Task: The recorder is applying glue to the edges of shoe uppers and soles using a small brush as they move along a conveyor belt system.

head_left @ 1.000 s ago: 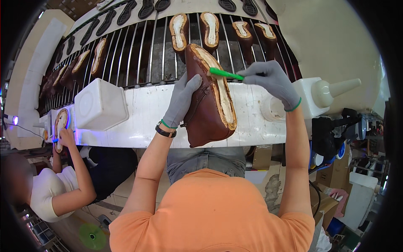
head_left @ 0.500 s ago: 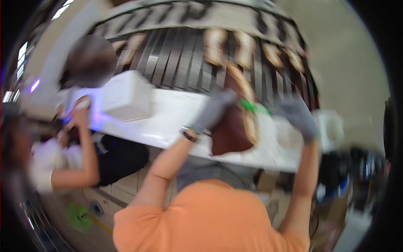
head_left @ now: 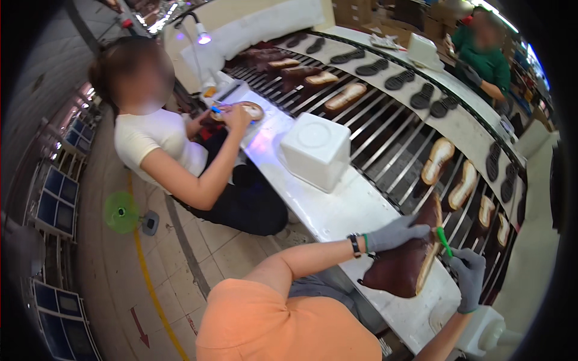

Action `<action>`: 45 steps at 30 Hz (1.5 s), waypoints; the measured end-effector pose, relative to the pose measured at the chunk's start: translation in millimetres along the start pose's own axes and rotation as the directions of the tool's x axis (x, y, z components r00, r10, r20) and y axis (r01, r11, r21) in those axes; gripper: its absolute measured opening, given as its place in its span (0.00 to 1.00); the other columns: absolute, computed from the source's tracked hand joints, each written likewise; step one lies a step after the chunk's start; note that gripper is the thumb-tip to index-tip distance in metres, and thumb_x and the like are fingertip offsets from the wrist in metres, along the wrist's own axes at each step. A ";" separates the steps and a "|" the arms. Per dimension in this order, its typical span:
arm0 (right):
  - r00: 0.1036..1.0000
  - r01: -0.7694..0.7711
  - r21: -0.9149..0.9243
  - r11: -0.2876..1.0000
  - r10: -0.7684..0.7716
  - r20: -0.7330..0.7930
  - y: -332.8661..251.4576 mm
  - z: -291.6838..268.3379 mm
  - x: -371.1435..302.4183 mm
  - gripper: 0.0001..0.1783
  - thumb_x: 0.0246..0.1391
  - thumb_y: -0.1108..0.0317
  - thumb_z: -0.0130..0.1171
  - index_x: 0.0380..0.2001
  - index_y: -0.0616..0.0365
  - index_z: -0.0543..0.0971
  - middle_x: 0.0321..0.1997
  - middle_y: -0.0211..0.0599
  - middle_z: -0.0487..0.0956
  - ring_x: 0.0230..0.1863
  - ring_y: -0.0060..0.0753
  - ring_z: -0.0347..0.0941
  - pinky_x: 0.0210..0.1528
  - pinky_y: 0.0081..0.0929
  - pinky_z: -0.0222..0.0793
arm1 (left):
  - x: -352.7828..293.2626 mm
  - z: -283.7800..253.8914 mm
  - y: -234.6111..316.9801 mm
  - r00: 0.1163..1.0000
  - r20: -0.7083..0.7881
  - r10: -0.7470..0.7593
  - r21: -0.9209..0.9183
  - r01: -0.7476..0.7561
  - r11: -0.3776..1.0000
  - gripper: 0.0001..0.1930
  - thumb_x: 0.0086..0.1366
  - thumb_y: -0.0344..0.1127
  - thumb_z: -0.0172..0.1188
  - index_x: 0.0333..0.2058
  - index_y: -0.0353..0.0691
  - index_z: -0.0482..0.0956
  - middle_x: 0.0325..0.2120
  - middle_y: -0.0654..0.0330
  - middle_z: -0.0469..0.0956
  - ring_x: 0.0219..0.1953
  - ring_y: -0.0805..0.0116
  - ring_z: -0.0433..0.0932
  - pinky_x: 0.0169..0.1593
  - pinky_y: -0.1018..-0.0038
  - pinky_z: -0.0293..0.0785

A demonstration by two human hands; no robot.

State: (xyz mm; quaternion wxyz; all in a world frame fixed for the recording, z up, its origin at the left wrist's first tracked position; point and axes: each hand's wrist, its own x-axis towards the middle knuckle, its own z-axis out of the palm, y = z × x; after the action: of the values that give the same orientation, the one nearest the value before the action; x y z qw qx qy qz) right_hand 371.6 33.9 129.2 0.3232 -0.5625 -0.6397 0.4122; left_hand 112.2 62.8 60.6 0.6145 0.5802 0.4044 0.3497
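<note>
My left hand, in a grey glove, is closed on a dark brown boot upper. The boot is tilted above the white worktable, its pale underside turned to the right. In my gloved right hand is a green-handled brush, the fingers wrapped round its lower end. The brush's upper end is at the boot's pale underside; its bristles are too small to make out, and whether it touches I cannot tell.
Beyond the white worktable runs a slatted conveyor carrying several uppers and black soles. A white box stands left of my hands. One co-worker sits at the left with a shoe; another is across the conveyor.
The view has swung left, so the table and conveyor now run diagonally. My hands appear further right and lower, still holding the boot upper and brush. Motion blur has lessened.
</note>
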 end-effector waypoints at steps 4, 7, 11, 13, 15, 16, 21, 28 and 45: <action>0.983 0.129 -0.159 0.979 -0.106 0.149 -12.7 -1.5 -16.8 0.10 0.42 0.77 0.66 0.33 0.65 0.85 0.22 0.32 0.77 0.26 0.20 0.70 0.31 0.22 0.64 | 0.3 0.9 -5.3 1.000 -0.016 -0.026 -0.218 0.022 0.976 0.18 0.68 0.44 0.54 0.41 0.31 0.81 0.34 0.61 0.80 0.39 0.74 0.75 0.49 0.73 0.71; 0.967 0.138 -0.024 0.990 -0.129 0.220 -15.1 -5.0 -21.6 0.08 0.44 0.75 0.69 0.31 0.64 0.86 0.19 0.31 0.74 0.23 0.17 0.67 0.26 0.22 0.58 | 0.8 -2.1 -8.1 0.993 -0.044 -0.110 -0.302 0.092 0.949 0.17 0.70 0.44 0.53 0.41 0.34 0.80 0.35 0.64 0.79 0.38 0.74 0.75 0.47 0.74 0.73; 0.954 -0.033 0.026 0.999 0.024 0.300 -19.7 -12.5 -21.5 0.12 0.42 0.77 0.71 0.34 0.64 0.86 0.22 0.32 0.79 0.26 0.18 0.70 0.29 0.20 0.62 | 1.1 -5.1 -3.8 0.997 0.039 -0.069 -0.429 0.079 0.900 0.26 0.70 0.47 0.55 0.57 0.33 0.69 0.47 0.60 0.77 0.46 0.74 0.75 0.51 0.75 0.73; 0.939 0.006 0.036 0.999 -0.018 0.342 -23.1 -11.9 -20.4 0.13 0.41 0.78 0.72 0.34 0.64 0.87 0.23 0.33 0.80 0.27 0.19 0.71 0.30 0.20 0.64 | -1.4 -7.6 0.8 0.996 0.049 -0.078 -0.429 0.092 0.899 0.26 0.70 0.47 0.55 0.57 0.33 0.69 0.47 0.60 0.76 0.46 0.74 0.75 0.52 0.75 0.72; 0.928 0.009 0.037 0.999 -0.022 0.372 -25.1 -10.9 -19.6 0.14 0.38 0.78 0.73 0.34 0.64 0.87 0.25 0.35 0.82 0.28 0.23 0.74 0.33 0.22 0.68 | -3.2 -9.0 3.8 0.993 0.048 -0.110 -0.388 0.120 0.914 0.27 0.70 0.48 0.55 0.58 0.33 0.69 0.47 0.59 0.76 0.46 0.74 0.75 0.52 0.75 0.72; 0.922 0.036 0.054 0.998 -0.054 0.383 -25.3 -10.2 -19.7 0.14 0.38 0.77 0.74 0.34 0.64 0.87 0.25 0.36 0.82 0.28 0.24 0.75 0.33 0.22 0.68 | -3.9 -9.2 4.1 0.992 0.048 -0.114 -0.362 0.123 0.924 0.27 0.70 0.49 0.56 0.58 0.33 0.69 0.47 0.59 0.76 0.47 0.74 0.75 0.52 0.75 0.72; 0.868 0.072 0.087 0.994 -0.106 0.485 -20.0 -15.9 -19.0 0.11 0.43 0.77 0.72 0.34 0.63 0.86 0.30 0.35 0.85 0.32 0.21 0.78 0.37 0.21 0.72 | -3.0 -6.4 -2.5 0.985 0.108 -0.135 -0.399 0.168 0.902 0.28 0.70 0.50 0.55 0.57 0.32 0.69 0.48 0.57 0.76 0.47 0.73 0.76 0.52 0.75 0.73; 0.816 0.049 0.151 0.987 -0.127 0.564 -15.4 -20.3 -15.5 0.13 0.42 0.74 0.74 0.35 0.63 0.86 0.30 0.35 0.84 0.32 0.22 0.78 0.36 0.21 0.73 | -5.6 7.4 -12.9 0.885 0.322 -0.336 -0.440 0.454 0.775 0.28 0.70 0.52 0.53 0.56 0.31 0.71 0.48 0.56 0.78 0.46 0.71 0.79 0.52 0.74 0.76; 0.771 0.004 0.197 0.980 -0.128 0.624 -6.3 -12.5 -6.6 0.15 0.41 0.75 0.74 0.36 0.64 0.86 0.30 0.36 0.85 0.31 0.21 0.78 0.35 0.19 0.73 | -83.5 57.1 40.6 0.819 0.531 -0.217 0.086 0.203 0.975 0.19 0.62 0.37 0.66 0.52 0.46 0.78 0.40 0.64 0.80 0.40 0.72 0.79 0.46 0.77 0.75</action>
State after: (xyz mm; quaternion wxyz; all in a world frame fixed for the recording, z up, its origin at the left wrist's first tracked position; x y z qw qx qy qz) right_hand 380.8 29.3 140.8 0.1538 -0.3357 -0.6896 0.6230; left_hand 129.6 -33.5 108.6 0.7301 0.6145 0.2822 0.0984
